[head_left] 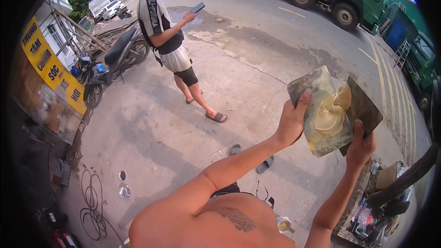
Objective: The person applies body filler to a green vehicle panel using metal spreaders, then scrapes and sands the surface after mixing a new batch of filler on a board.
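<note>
- The left hand [292, 121] is closed around the edge of a flat, smeared grey metal plate [317, 110], with the thumb laid over its near face.
- A mound of pale yellow putty [333, 112] is carried on that plate, at about three o'clock from the left hand.
- The right hand [360, 147] is closed on a dark, flat rectangular scraper blade [365, 108], which is held at twelve o'clock from it and pressed against the putty.
- At ten o'clock from the hands, a person holding a dark phone [197, 8] is seen standing on the grey concrete pavement [151, 124].
</note>
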The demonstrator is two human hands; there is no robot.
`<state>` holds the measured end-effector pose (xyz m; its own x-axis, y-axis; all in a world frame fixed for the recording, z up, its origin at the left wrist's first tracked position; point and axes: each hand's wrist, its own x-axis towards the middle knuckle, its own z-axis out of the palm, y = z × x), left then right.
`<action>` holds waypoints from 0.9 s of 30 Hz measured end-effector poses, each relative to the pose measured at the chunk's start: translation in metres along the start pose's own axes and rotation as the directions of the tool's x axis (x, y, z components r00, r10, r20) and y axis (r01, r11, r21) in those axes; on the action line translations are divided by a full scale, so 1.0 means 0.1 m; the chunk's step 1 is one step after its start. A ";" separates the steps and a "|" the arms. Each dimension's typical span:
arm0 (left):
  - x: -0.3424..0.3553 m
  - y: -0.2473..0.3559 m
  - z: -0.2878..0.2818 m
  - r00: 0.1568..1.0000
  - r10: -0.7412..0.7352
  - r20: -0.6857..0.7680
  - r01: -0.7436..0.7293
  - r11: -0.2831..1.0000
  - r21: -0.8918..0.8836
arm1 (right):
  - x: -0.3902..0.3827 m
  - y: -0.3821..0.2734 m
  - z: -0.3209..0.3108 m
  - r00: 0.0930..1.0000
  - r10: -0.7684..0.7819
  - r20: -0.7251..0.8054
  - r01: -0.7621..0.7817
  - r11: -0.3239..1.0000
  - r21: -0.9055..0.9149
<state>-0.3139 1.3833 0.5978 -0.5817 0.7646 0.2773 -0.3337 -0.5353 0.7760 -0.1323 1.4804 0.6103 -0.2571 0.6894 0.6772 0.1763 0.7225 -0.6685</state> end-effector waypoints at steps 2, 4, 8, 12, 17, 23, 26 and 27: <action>0.12 0.24 -0.25 0.996 0.004 -0.094 -0.021 0.983 -0.184 | -0.16 0.36 -0.06 0.982 0.022 0.190 -0.037 0.997 0.072; 0.19 0.30 -0.53 0.978 0.066 -0.196 -0.126 0.941 -0.313 | -0.16 0.33 0.16 0.941 0.029 0.337 -0.072 0.991 0.115; 0.11 0.21 -0.52 0.924 0.381 -0.040 -0.355 0.890 0.288 | -0.27 -0.11 0.72 0.803 0.588 0.094 -0.486 0.556 0.675; -0.02 0.18 -0.37 0.952 0.048 0.304 -0.172 0.901 0.399 | -0.19 0.10 0.76 0.793 0.607 -0.048 -0.451 0.638 0.623; -0.13 0.52 -0.25 0.820 -0.197 0.538 -0.161 0.822 0.547 | 0.41 -0.40 0.22 0.770 0.513 -0.379 -0.115 0.696 0.709; -0.18 0.20 -0.02 0.992 0.059 -0.107 -0.062 0.998 -0.024 | 0.20 -0.69 0.31 0.876 0.388 -0.285 -0.197 0.829 0.524; -0.11 0.09 -0.19 0.971 0.133 -0.198 -0.142 0.989 -0.029 | 0.22 -0.44 0.14 0.863 0.077 0.499 -0.177 0.972 0.155; -0.17 0.16 -0.36 0.949 0.221 -0.226 -0.202 0.974 0.102 | 0.29 -0.61 0.17 0.781 0.173 0.600 -0.197 0.980 -0.027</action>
<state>-0.3362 1.3490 0.5852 -0.7931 0.5263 0.3064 -0.1314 -0.6392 0.7578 -0.1668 1.4557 0.6651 -0.7401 0.6324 0.2289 0.2490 0.5738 -0.7802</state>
